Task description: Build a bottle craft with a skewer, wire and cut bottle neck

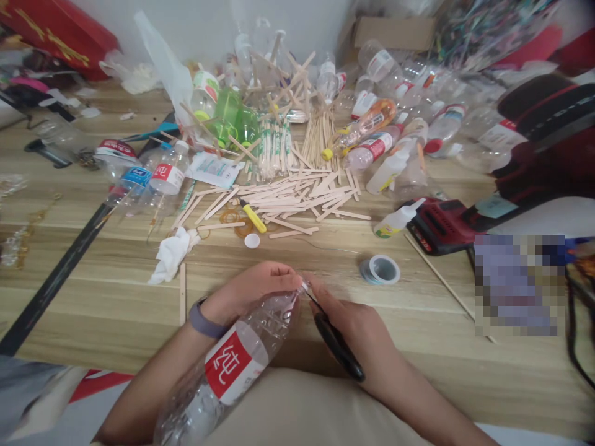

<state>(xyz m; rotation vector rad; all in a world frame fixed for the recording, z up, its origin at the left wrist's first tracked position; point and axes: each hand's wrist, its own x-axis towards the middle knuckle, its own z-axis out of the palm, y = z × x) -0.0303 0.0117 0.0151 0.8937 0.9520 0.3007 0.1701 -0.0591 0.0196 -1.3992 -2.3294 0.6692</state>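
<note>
A clear plastic bottle with a red and white label lies tilted against my lap, its neck pointing away from me. My left hand, with a purple band at the wrist, has its fingers closed round the bottle's neck. In my right hand is a black-handled tool, whose thin dark tip points at the bottle's neck. Fingers partly hide that tip, so its exact kind does not show. My right fingertips are also close to the bottle's mouth, beside the left ones.
Beyond my hands lie many wooden craft sticks, a yellow-handled screwdriver, a white cap and a wire spool. A glue bottle and red power tool are rightward. Crumpled tissue and several bottles are leftward.
</note>
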